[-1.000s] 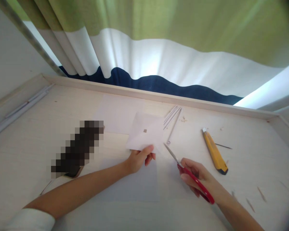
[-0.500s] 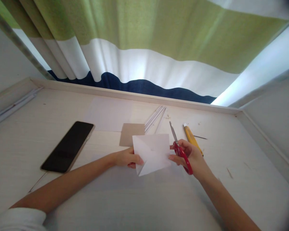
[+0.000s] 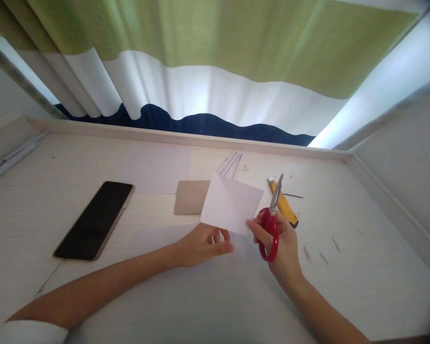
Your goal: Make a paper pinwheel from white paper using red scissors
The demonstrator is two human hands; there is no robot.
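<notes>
A folded white paper (image 3: pixel 232 204) is held up above the pale wooden desk (image 3: pixel 361 267). My left hand (image 3: pixel 204 244) pinches its lower edge. My right hand (image 3: pixel 281 239) grips red-handled scissors (image 3: pixel 270 224) with the blades closed and pointing up, and its fingertips touch the paper's lower right corner. A brown cardboard square (image 3: pixel 189 197) lies flat on the desk just behind the paper.
A black phone (image 3: pixel 95 220) lies to the left. A yellow utility knife (image 3: pixel 284 205) rests behind my right hand. Thin white sticks (image 3: pixel 230 164) lie near the desk's raised back edge, under a green, white and navy curtain (image 3: pixel 215 62). Small scraps (image 3: pixel 322 253) dot the right side.
The paper has been lifted and turned, its top now tilted away. My right hand has swung the scissors upright. The view has shifted slightly to the right.
</notes>
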